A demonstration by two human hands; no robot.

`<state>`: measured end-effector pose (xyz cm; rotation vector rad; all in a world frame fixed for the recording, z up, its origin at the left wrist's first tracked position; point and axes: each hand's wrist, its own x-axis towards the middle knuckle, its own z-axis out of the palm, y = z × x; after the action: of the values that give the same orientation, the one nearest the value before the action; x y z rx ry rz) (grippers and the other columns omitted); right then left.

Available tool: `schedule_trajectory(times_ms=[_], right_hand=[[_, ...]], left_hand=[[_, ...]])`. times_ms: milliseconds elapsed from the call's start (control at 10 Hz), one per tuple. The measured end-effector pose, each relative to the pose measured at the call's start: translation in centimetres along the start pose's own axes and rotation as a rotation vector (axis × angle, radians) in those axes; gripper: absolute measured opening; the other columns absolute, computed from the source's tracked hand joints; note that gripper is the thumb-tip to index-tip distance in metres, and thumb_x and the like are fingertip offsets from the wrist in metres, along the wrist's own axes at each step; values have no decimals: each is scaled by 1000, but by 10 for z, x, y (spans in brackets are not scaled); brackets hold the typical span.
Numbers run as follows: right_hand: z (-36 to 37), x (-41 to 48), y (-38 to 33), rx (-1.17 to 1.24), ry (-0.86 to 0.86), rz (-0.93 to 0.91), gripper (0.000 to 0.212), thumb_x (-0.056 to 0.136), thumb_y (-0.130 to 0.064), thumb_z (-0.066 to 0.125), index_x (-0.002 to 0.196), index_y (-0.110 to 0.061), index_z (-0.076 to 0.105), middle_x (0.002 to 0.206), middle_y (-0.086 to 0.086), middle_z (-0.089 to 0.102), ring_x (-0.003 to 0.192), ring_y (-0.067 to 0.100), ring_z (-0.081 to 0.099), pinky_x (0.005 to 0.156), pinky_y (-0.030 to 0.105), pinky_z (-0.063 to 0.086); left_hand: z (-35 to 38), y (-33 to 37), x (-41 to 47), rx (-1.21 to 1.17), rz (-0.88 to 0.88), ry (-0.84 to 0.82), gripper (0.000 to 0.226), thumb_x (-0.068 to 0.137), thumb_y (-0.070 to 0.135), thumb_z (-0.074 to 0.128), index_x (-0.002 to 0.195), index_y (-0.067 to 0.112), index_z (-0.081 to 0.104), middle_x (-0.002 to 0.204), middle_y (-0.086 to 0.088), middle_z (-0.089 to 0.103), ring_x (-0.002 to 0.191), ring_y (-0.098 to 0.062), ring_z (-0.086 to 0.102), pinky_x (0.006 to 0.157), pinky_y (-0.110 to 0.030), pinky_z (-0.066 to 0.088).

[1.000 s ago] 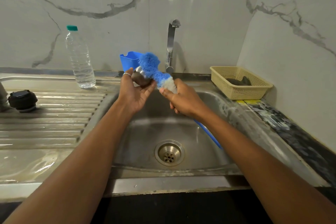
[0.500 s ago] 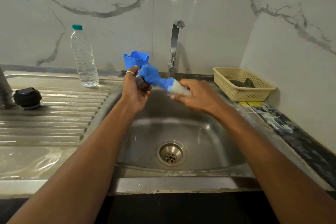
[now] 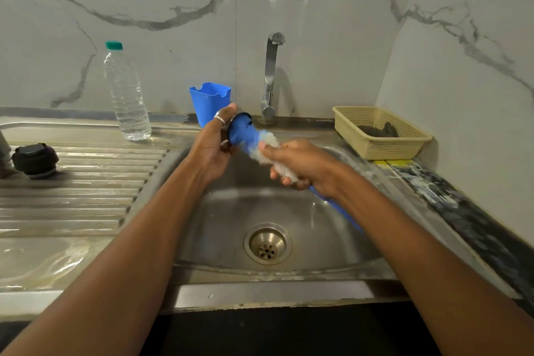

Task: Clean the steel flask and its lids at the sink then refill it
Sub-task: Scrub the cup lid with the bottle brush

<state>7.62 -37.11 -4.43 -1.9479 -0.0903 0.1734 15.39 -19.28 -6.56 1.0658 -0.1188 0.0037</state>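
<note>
**Change from half a second ago.** The blue head of the blue-and-white bristled bottle brush with a blue plastic handle (image 3: pixel 245 133) stood at the lid's mouth. We now log it pushed inside. The handle shows again below the right wrist.

**Item 1.** Small round steel lid with a dark rim (image 3: pixel 242 115).
- It is held above the steel sink basin (image 3: pixel 225 225), with its mouth turned toward the right hand.
- It is largely hidden by palm and bristles.
- Our left hand (image 3: pixel 212 149) grips it with the fingers curled round, and one finger wears a silver ring (image 3: pixel 219 119).

**Item 2.** The brush. Our right hand (image 3: pixel 300 163) is wrapped tightly round the white bristles.

**Item 3.** Black round plastic stopper lid (image 3: pixel 34 160). It stands on the ribbed steel draining surface (image 3: pixel 86 196), well left of the left hand.

**Sundries.**
- Clear plastic water bottle with a green cap (image 3: pixel 127 95), upright, behind and left of the left hand.
- Blue plastic cup (image 3: pixel 209 101), just behind the left hand.
- Chrome tap (image 3: pixel 271 75), behind and between the hands.
- Beige plastic mesh basket (image 3: pixel 378 150), behind and right of the right hand. It holds something dark, and we cannot tell what.
- Round steel drain (image 3: pixel 267 244), nearer us than both hands.

**Count.**
- Hands: two
- Lids: two
- Brush: one
- Bottle: one
- Cup: one
- Tap: one
- Basket: one
- Drain: one
- Ring: one
</note>
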Motion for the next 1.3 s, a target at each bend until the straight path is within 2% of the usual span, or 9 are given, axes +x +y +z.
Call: schedule_trajectory(times_ms=[100, 200, 300, 400, 500, 700, 800, 1000, 1300], right_hand=[[1, -1, -1, 190, -90, 53, 44, 99, -52, 58, 103, -9, 69, 69, -2, 60, 45, 6, 45, 34, 17, 27], [1, 11, 14, -781, 408, -410, 30, 96, -45, 64, 108, -19, 73, 75, -1, 68, 60, 18, 62, 52, 27, 35], [-1, 18, 24, -1379, 783, -677, 39, 92, -29, 71, 130, -22, 67, 81, 4, 68, 63, 26, 63, 51, 30, 30], [1, 13, 13, -879, 493, -434, 32, 94, -40, 68, 122, -24, 71, 83, 3, 74, 67, 24, 68, 52, 32, 40], [0, 4, 7, 50, -45, 32, 37, 96, -45, 66, 116, -14, 66, 78, 4, 73, 53, 11, 57, 40, 22, 35], [-17, 7, 8, -348, 54, 32, 28, 95, -45, 67, 103, -18, 69, 77, 2, 74, 50, 6, 58, 47, 21, 40], [-21, 10, 12, -521, 124, 24, 33, 94, -51, 65, 95, -18, 71, 74, 2, 77, 45, 7, 60, 44, 19, 39], [-31, 9, 6, -870, 443, -124, 51, 90, -64, 56, 89, -17, 74, 70, 3, 73, 71, 22, 71, 75, 38, 58], [-11, -1, -11, -632, 402, -296, 56, 96, -64, 52, 78, -14, 69, 66, 4, 72, 55, 13, 66, 70, 35, 57]], left_hand=[[4, 2, -3, -51, -21, -31, 25, 97, 38, 65, 111, 18, 61, 90, 0, 72, 77, -14, 69, 69, -28, 54], [2, 2, -3, -49, -70, 42, 17, 96, 35, 66, 102, 20, 64, 88, 0, 72, 78, -13, 69, 70, -26, 54], [-1, -3, -1, 31, -121, 60, 28, 92, 38, 71, 110, 19, 62, 105, -7, 70, 91, -19, 69, 78, -30, 57], [-2, -2, -1, 29, -129, 42, 35, 92, 41, 71, 118, 19, 61, 112, -5, 71, 93, -21, 70, 78, -33, 60], [2, -3, 0, 43, -68, 27, 40, 93, 34, 72, 125, 12, 61, 116, -9, 74, 100, -21, 73, 76, -35, 62], [-3, -14, 3, 411, 102, 254, 89, 76, 42, 88, 149, 18, 41, 129, 0, 61, 112, -18, 67, 100, -40, 55], [-5, -14, 1, 741, 250, 299, 82, 81, 37, 86, 148, 18, 44, 124, 5, 54, 111, -14, 56, 98, -25, 44], [-5, -12, 1, 932, 339, 347, 75, 75, 31, 90, 139, 18, 52, 119, 0, 62, 104, -19, 60, 86, -28, 44], [4, -15, -6, 938, 351, 174, 63, 75, 29, 90, 130, 18, 61, 105, 9, 63, 77, 6, 53, 57, 1, 36]])
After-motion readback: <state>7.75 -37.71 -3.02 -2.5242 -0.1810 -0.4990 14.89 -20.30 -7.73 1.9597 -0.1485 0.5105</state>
